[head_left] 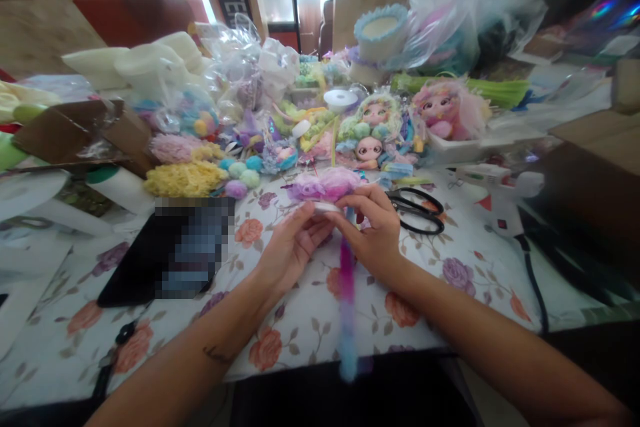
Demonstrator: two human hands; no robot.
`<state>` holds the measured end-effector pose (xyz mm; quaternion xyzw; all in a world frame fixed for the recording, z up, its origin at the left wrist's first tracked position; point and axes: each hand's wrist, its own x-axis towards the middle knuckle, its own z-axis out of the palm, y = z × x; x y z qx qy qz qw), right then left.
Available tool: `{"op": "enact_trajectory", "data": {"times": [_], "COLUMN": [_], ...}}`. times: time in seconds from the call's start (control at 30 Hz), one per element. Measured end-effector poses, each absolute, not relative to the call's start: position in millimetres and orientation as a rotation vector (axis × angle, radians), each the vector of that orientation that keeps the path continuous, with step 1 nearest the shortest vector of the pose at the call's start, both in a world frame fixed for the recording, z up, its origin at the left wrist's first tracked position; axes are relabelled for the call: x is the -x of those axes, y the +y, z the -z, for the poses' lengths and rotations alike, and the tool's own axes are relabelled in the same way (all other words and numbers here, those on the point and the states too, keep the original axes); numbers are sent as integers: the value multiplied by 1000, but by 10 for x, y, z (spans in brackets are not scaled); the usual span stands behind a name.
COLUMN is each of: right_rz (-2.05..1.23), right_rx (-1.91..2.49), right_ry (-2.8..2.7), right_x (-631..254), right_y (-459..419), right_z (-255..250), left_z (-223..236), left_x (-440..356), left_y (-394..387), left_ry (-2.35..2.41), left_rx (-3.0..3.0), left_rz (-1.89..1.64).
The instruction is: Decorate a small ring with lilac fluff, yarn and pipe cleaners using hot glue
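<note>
My left hand and my right hand meet above the flowered tablecloth. Between the fingertips of both is a flat, thin white piece, too blurred to name. A strip of pink, purple and pale blue ribbon hangs from beside my right fingers, down past the table's front edge. Just behind my fingers lies a fluffy bundle of lilac and pink doll hair. Black-handled scissors rest right of my right hand, their blades partly hidden by it.
A black tablet lies at left, with a cable below it. Yellow yarn and several pompoms sit behind it. Doll heads, plastic bags and a cardboard box crowd the back. A white glue gun stands at right.
</note>
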<state>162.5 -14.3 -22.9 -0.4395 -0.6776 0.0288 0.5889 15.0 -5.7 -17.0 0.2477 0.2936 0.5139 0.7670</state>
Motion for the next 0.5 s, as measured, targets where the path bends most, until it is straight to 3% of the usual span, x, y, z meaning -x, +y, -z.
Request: {"op": "enact_trajectory", "data": {"times": [0.5], "right_rz": [-23], "right_rx": [1007], "right_ry": [-1555], "right_x": [-1625], "right_y": [-149], "right_z": [241], "left_z": [162], "left_x": [-145], "left_y": [-53], "left_ry": [635], "left_rx": [-504], "left_rz": [-1086]}}
